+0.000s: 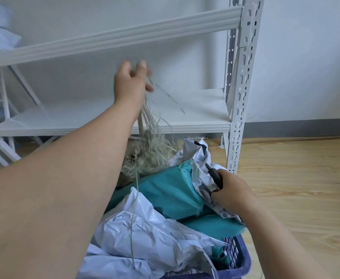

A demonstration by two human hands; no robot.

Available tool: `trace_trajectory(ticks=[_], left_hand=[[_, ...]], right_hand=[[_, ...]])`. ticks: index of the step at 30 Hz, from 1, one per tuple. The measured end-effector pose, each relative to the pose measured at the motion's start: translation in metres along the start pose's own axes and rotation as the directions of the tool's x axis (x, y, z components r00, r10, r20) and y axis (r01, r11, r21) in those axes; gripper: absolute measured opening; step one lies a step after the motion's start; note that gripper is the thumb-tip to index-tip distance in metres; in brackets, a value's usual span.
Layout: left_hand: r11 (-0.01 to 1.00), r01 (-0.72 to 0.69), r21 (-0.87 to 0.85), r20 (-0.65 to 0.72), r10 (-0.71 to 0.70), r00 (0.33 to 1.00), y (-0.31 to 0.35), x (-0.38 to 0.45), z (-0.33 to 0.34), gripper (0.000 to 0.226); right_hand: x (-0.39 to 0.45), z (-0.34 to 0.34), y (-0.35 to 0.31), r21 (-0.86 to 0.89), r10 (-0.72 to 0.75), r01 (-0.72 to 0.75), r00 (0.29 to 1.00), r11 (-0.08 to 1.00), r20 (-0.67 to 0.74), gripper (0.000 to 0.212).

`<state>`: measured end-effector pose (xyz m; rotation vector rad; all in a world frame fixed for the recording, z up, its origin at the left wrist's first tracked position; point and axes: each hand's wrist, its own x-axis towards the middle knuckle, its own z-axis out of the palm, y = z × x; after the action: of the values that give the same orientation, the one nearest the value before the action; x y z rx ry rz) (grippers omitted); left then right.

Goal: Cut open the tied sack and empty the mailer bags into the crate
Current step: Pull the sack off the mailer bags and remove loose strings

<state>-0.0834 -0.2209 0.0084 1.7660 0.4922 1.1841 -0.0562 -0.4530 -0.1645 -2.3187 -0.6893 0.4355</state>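
Two bare hands reach forward from our head-worn view over a dark blue crate (238, 256) heaped with mailer bags. Our left hand (129, 82) is raised high in front of a white metal shelf rack (243, 81), its fingers curled tight around a bundle of pale, frayed twine (145, 115). This twine hangs down from the grip to the torn, straw-coloured sack (145, 156), which sits at the far end of the crate, just behind the bags; one thin strand (133, 224) trails down over the pile toward us. Our right hand (230, 191) is low at the right side of the crate, closed around a small dark tool (215, 175); we cannot tell whether it is a knife or scissors. That hand also presses against a crumpled grey mailer bag (200, 170). Beside it lies a large teal mailer bag (171, 190), and white mailer bags (145, 232) fill the near part of the crate, touching and overlapping one another. The crate stands on a light wooden floor (298, 178), close to the rack's lowest shelf (195, 105), with a pale wall behind.
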Motion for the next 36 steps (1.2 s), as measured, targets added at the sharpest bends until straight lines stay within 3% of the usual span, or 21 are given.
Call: trace_trajectory(ticks=[2,6,8,10,12,14,16,18,20,22,26,31,36], left_hand=[[0.995,0.061,0.078,0.148,-0.072,0.986,-0.004,-0.003,-0.002,0.019],[0.977,0.136,0.167,0.094,-0.153,0.984,-0.006,0.004,-0.024,0.025],[0.92,0.156,0.359,0.085,-0.199,0.976,-0.01,0.008,-0.047,0.032],[0.764,0.13,0.632,0.155,-0.289,0.945,-0.019,0.008,-0.073,0.046],[0.542,0.086,0.836,0.242,-0.505,0.829,-0.027,-0.003,-0.094,0.043],[0.374,0.082,0.924,0.253,-0.757,0.603,-0.038,-0.021,-0.102,0.044],[0.296,0.049,0.954,0.255,-0.884,0.392,-0.054,-0.046,-0.099,0.05],[0.252,-0.027,0.967,0.247,-0.916,0.317,-0.07,-0.069,-0.092,0.059],[0.283,-0.009,0.959,0.267,-0.894,0.359,-0.081,-0.086,-0.087,0.063],[0.392,0.195,0.899,0.304,-0.879,0.368,-0.093,-0.094,-0.085,0.058],[0.54,0.392,0.745,0.406,-0.833,0.376,-0.104,-0.101,-0.088,0.027],[0.682,0.558,0.473,0.44,-0.731,0.521,-0.099,-0.09,-0.104,0.02],[0.717,0.629,0.3,0.401,-0.693,0.599,-0.089,-0.075,-0.13,0.02]], right_hand=[[-0.002,-0.009,-0.007,0.003,-0.007,0.007,1.0,1.0,0.022,0.021],[-0.006,-0.032,-0.026,-0.019,-0.003,0.004,0.999,1.0,0.053,0.041],[-0.008,-0.038,-0.037,-0.041,-0.043,0.044,0.999,0.998,0.026,0.043],[-0.01,-0.038,-0.048,-0.079,-0.087,0.086,0.996,0.993,-0.012,0.042],[-0.01,-0.035,-0.059,-0.095,-0.112,0.108,0.993,0.99,-0.043,0.039],[-0.011,-0.029,-0.072,-0.128,-0.136,0.127,0.989,0.984,-0.058,0.038],[-0.013,-0.017,-0.086,-0.167,-0.177,0.164,0.982,0.972,-0.068,0.036],[-0.018,-0.001,-0.096,-0.17,-0.224,0.206,0.97,0.964,-0.094,0.035],[-0.025,0.015,-0.104,-0.139,-0.262,0.244,0.956,0.96,-0.134,0.034],[-0.033,0.03,-0.11,-0.055,-0.284,0.279,0.947,0.959,-0.15,0.034],[-0.049,0.06,-0.111,0.164,-0.273,0.274,0.961,0.948,-0.029,0.049],[-0.055,0.103,-0.098,0.108,-0.239,0.23,0.968,0.967,0.082,0.077],[-0.034,0.113,-0.096,0.072,-0.173,0.171,0.985,0.983,0.02,0.063]])
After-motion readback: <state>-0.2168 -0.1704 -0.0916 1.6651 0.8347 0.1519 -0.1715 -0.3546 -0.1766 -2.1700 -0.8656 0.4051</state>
